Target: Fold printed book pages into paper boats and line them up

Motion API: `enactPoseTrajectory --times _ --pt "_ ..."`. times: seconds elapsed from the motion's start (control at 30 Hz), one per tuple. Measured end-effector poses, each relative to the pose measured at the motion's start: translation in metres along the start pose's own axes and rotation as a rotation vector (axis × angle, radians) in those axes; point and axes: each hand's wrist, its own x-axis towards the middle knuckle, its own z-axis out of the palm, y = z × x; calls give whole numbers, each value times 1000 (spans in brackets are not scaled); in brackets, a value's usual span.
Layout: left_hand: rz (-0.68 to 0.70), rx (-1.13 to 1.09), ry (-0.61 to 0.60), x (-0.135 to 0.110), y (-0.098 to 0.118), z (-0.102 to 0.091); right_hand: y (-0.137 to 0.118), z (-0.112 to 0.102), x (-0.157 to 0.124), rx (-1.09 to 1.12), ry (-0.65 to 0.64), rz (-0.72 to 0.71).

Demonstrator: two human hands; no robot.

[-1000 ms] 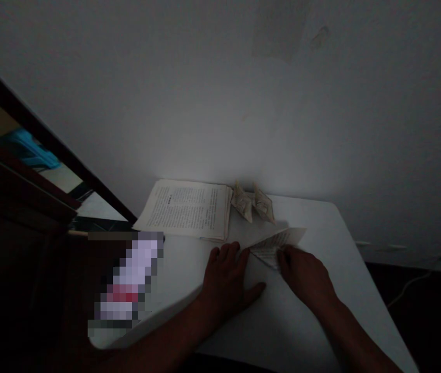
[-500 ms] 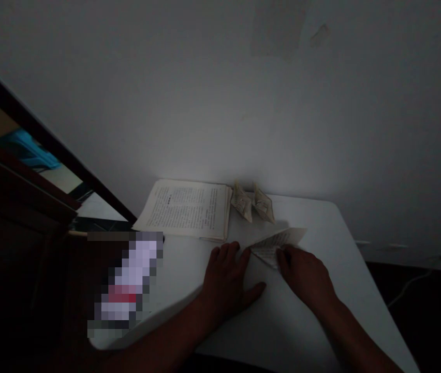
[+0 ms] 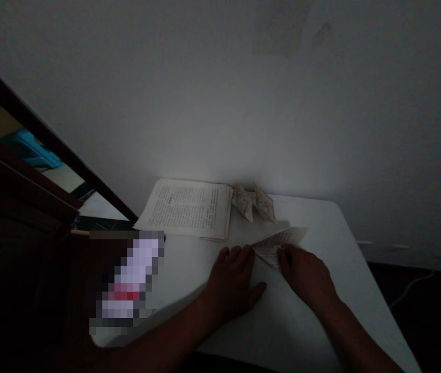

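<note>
A printed sheet of paper (image 3: 277,242), partly folded, lies on the white table between my hands. My right hand (image 3: 306,272) pinches its near right edge, with fingers curled. Flat on the table, my left hand (image 3: 233,280) touches the sheet's left tip with its fingertips, thumb spread apart. Two folded paper boats (image 3: 264,203) stand side by side just beyond the sheet, near the wall. The paper under my right fingers is hidden.
A stack of printed pages (image 3: 184,210) lies at the table's back left. A blurred-out phone-like object (image 3: 133,274) rests near the left edge of the white table (image 3: 317,212). The wall rises behind; a dark slanted frame (image 3: 61,140) stands at left.
My left hand has shifted slightly to the right, its fingers drawn closer together at the sheet's left tip. My right hand and the sheet look nearly the same.
</note>
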Motion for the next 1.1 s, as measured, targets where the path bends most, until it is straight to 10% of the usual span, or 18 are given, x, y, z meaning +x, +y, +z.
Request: enactPoseTrajectory --times 1.1 --pt "76 58 -12 5 -4 -5 3 5 -1 1 40 -31"
